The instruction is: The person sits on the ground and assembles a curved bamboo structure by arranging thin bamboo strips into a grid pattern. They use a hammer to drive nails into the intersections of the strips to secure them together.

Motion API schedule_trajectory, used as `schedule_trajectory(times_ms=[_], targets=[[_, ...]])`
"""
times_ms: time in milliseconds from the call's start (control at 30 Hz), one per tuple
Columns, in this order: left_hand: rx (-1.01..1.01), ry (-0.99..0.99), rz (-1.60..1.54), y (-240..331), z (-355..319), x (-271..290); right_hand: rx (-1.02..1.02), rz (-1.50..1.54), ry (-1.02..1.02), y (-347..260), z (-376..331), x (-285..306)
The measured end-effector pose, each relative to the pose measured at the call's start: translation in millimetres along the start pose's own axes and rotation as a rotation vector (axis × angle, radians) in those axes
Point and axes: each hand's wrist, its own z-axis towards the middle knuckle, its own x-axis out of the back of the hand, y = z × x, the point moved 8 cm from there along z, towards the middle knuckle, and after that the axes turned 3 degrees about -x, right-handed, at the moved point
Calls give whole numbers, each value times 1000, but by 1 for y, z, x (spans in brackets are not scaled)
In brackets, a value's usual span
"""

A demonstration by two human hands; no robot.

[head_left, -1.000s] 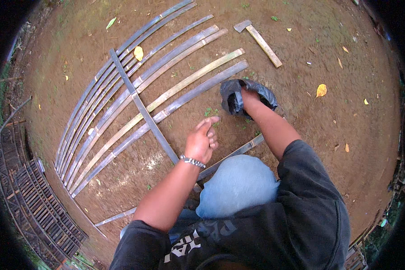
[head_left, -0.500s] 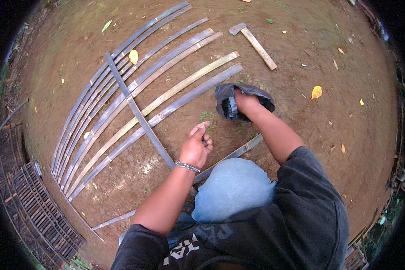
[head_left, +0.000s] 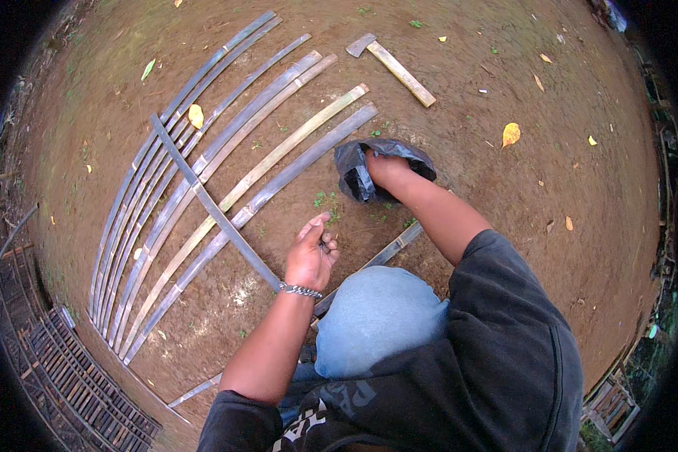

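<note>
My right hand (head_left: 385,169) reaches into a black plastic bag (head_left: 349,169) on the ground in front of me, and its fingers are hidden inside. To the left and nearer, my left hand (head_left: 311,258) is curled closed above the dirt, a chain bracelet at its wrist. Something thin and dark seems to show at its fingers, too small to name. Beyond that hand lie several long split bamboo strips (head_left: 301,165), side by side. One bamboo strip (head_left: 222,219) crosses over them, its near end close to my left wrist.
A hatchet (head_left: 401,73) with a wooden handle lies beyond the bag. Another bamboo strip (head_left: 393,246) passes beside my knee (head_left: 380,320). Yellow leaves (head_left: 511,134) dot the brown dirt ground (head_left: 497,301). A slatted rack (head_left: 75,388) stands at the far left.
The whole view has shifted, so the bamboo, hatchet and bag appear farther left. My right hand stays in the bag. My left hand remains curled.
</note>
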Motion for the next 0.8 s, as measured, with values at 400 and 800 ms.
schedule_trajectory(times_ms=[400, 800], targets=[[-1, -14, 30, 3, -4, -14, 125, -1, 396, 2, -8, 22], [4, -135, -114, 13, -4, -20, 214, -120, 246, -34, -130, 145]])
